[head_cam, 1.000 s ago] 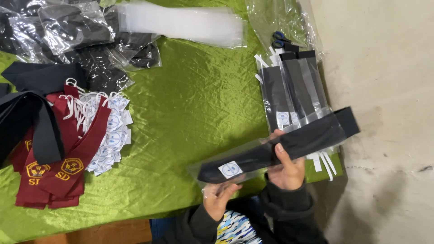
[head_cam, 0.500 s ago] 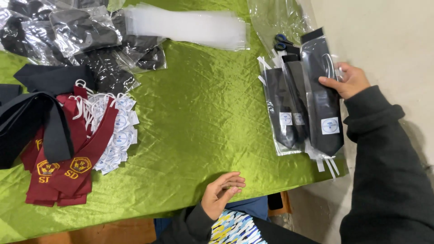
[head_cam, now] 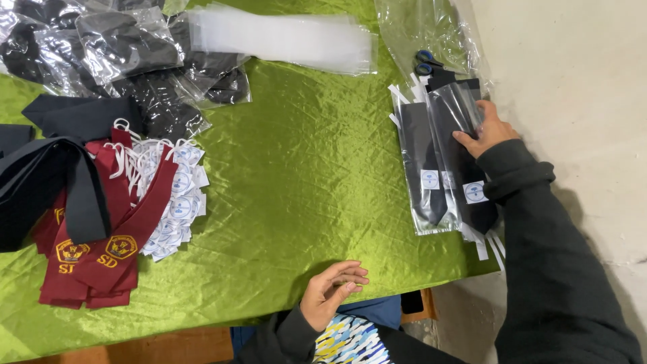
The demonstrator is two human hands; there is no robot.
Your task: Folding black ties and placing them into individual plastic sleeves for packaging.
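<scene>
already a small stack of bagged ties (head_cam: 441, 172) lies at the right edge of the table, seen from the head camera, each a long black tie in a glossy clear sleeve with a small round white sticker near the lower end. the right hand (head_cam: 486, 131) rests flat on the topmost one, fingers spread, pressing rather than gripping. the left hand (head_cam: 331, 288) lies loose and empty at the near edge of the green cloth (head_cam: 303, 175), a shiny, creased satin.

by the look of it much is left: unbagged maroon ties (head_cam: 101, 236) with gold crests and dark ties (head_cam: 47, 175) sit at the left beside a heap of white round labels (head_cam: 176, 199). flat clear sleeves (head_cam: 283, 40) wait at the top, and blue-handled scissors (head_cam: 426, 62) lie above the stack.
</scene>
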